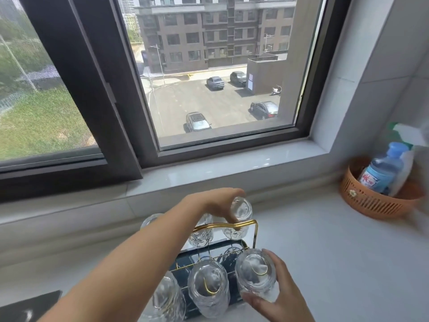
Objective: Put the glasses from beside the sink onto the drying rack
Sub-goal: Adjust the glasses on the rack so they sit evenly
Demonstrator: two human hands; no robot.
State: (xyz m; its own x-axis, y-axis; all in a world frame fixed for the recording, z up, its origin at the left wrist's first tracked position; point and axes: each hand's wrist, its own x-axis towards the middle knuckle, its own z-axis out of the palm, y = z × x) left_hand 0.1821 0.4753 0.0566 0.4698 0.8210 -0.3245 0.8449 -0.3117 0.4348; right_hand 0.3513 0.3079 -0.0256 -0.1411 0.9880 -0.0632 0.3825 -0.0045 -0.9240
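A drying rack (251, 225) with gold wire prongs and a dark tray stands on the white counter below the window. Several clear ribbed glasses sit upside down on its prongs. My left hand (216, 203) reaches over the rack and grips the far right glass (241, 211), which is inverted at the back row. My right hand (278, 296) holds the near right glass (255, 274), inverted over a gold prong at the front. Between my arms stands another inverted glass (207, 287), and a further glass (168, 298) shows partly behind my left forearm.
An orange slotted basket (371, 203) at the back right holds a water bottle (383, 170) and a spray bottle. A raised window sill (232, 166) runs behind the rack. A dark sink edge (30, 305) shows at the bottom left. Bare counter lies right of the rack.
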